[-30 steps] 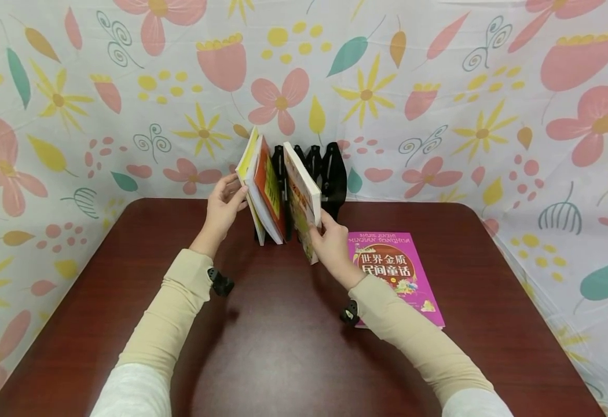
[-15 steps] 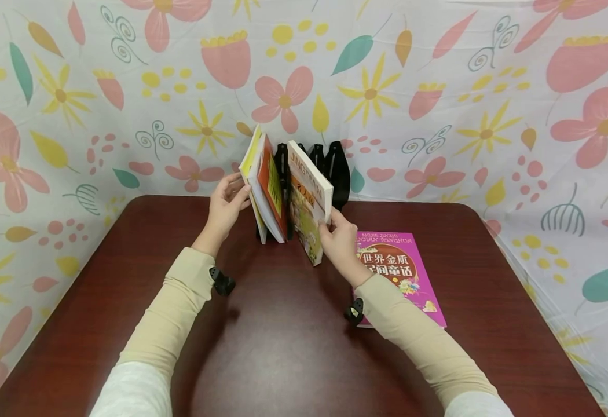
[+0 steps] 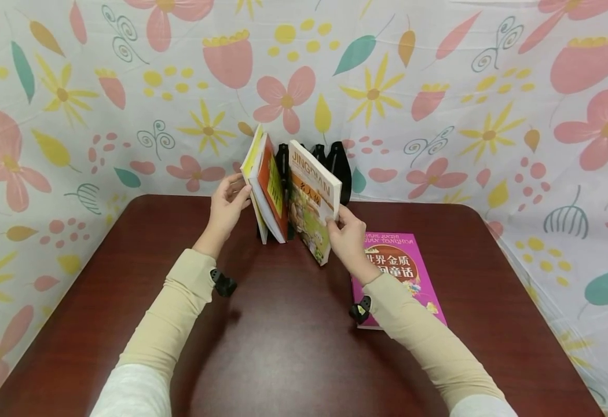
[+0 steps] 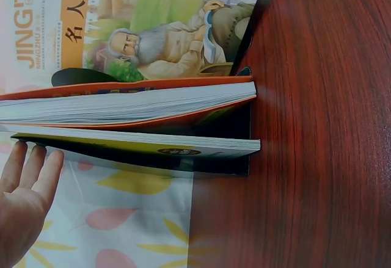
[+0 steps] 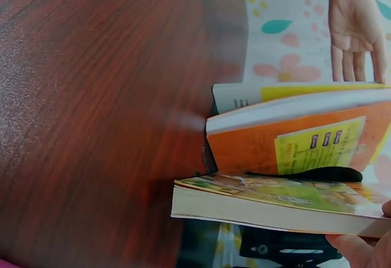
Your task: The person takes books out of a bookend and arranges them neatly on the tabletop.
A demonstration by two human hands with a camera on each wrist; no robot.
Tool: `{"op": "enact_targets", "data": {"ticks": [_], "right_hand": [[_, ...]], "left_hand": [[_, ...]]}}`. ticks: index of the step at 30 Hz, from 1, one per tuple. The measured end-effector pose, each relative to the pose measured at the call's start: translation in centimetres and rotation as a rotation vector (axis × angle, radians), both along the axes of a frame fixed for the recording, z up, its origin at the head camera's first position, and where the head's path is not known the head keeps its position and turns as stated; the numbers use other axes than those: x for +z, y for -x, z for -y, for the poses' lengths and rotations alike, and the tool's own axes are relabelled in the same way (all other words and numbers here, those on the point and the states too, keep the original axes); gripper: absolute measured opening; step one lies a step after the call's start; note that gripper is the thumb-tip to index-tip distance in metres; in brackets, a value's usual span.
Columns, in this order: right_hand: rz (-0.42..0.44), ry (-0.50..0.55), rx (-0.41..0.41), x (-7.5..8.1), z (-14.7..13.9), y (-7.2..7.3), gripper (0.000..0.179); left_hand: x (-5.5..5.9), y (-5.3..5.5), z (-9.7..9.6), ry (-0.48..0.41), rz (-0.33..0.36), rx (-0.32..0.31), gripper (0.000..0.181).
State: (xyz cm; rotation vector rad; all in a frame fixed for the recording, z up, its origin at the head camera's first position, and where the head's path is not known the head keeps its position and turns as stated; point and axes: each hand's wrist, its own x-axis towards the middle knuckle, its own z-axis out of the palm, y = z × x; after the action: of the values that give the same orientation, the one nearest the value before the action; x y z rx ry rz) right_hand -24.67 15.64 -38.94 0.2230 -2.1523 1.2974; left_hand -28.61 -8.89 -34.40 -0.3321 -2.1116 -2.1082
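My right hand (image 3: 348, 238) pinches the outer edge of a paperback book (image 3: 314, 202) with an illustrated green and orange cover, thumb on the cover side. This book stands upright among the dividers of a black book rack (image 3: 338, 168). On the left, an orange book (image 3: 273, 188) and a thin yellow book (image 3: 253, 156) lean in the rack. My left hand (image 3: 226, 202) rests straight fingers against the outside of the yellow book. Its fingers (image 4: 47, 173) show close on that cover in the left wrist view. A divider (image 5: 327, 173) stands between the orange book and the paperback.
A magenta book (image 3: 424, 272) lies flat on the dark red-brown table (image 3: 273, 347), partly under my right forearm. Behind the table hangs a white cloth (image 3: 387, 75) printed with flowers and leaves. Black cameras are strapped at both wrists.
My right hand has moved to the right with the paperback's outer edge, swinging it so more of its cover shows. The left hand stays at the yellow book.
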Motion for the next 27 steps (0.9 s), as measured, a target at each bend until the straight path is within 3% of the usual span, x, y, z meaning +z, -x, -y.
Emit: {"op": "enact_targets", "data": {"ticks": [6, 10, 15, 22, 27], "right_hand": [[0.019, 0.020, -0.003, 0.8, -0.4, -0.2, 0.029], [0.035, 0.037, -0.006, 1.5, -0.6, -0.5, 0.028], [0.053, 0.043, -0.007, 2.2, -0.8, -0.9, 0.028], [0.080, 0.084, 0.004, 3.3, -1.4, -1.8, 0.027], [0.093, 0.123, 0.031, 4.8, -1.4, -3.2, 0.029]], "left_hand": [[-1.4, 1.2, 0.4, -0.022, -0.023, 0.000, 0.044], [-1.7, 1.4, 0.4, -0.001, -0.054, 0.023, 0.043], [-1.6, 1.1, 0.5, -0.003, -0.088, 0.043, 0.040], [-1.0, 0.5, 0.7, 0.001, -0.081, 0.038, 0.040], [-0.6, 0.0, 1.0, 0.015, -0.083, 0.031, 0.041]]}}
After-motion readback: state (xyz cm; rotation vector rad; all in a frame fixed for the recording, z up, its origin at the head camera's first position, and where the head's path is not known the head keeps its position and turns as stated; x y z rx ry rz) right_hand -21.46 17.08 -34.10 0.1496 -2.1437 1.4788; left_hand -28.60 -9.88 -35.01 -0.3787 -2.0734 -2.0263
